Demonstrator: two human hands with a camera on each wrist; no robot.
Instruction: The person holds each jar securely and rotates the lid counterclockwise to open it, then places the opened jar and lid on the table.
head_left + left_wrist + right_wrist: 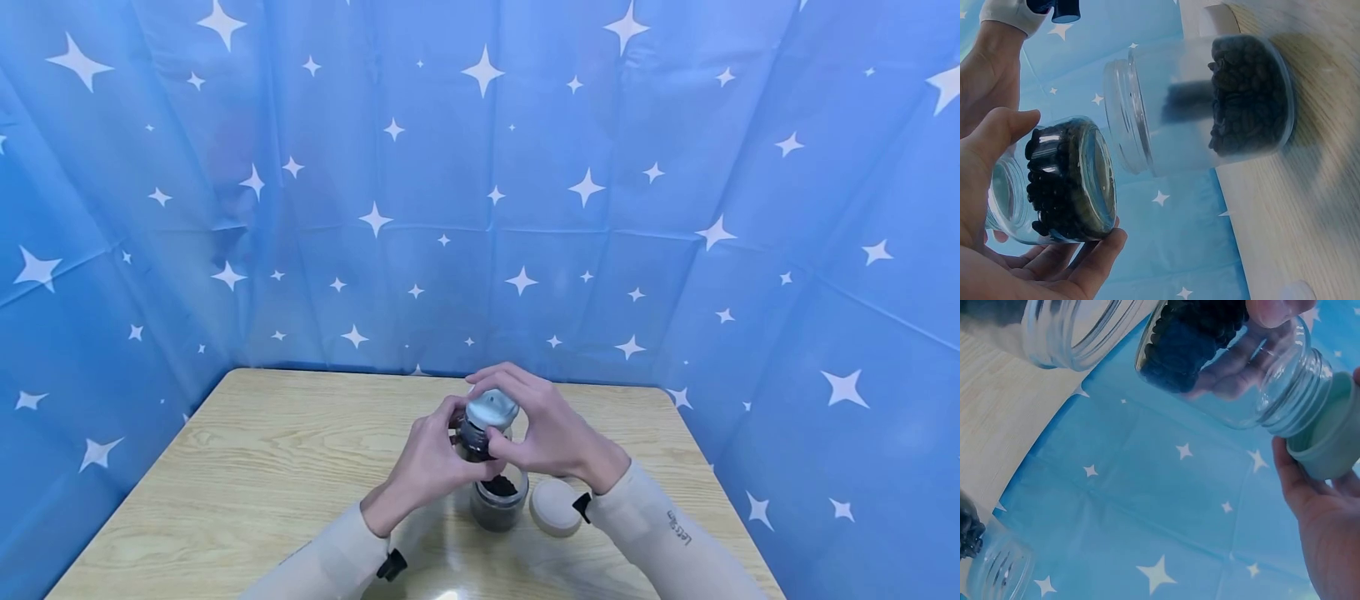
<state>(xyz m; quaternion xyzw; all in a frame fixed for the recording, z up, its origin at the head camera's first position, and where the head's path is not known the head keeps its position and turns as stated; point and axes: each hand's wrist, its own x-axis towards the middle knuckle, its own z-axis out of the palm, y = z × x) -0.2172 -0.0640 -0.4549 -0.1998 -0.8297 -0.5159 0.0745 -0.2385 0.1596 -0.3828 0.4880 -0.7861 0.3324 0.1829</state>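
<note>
My left hand grips a small glass jar holding dark coffee beans, fingers and thumb round its sides. With curled fingers, my right hand holds a pale blue-green lid at the jar's mouth. In the right wrist view this lid sits right at the threaded neck. Below both hands, a larger glass jar stands upright and uncovered on the table. Coffee beans fill its lower part.
A round whitish lid lies on the wooden table, right of the large jar. Another glass jar with dark contents shows at the right wrist view's lower left. A blue star-patterned curtain hangs around the table.
</note>
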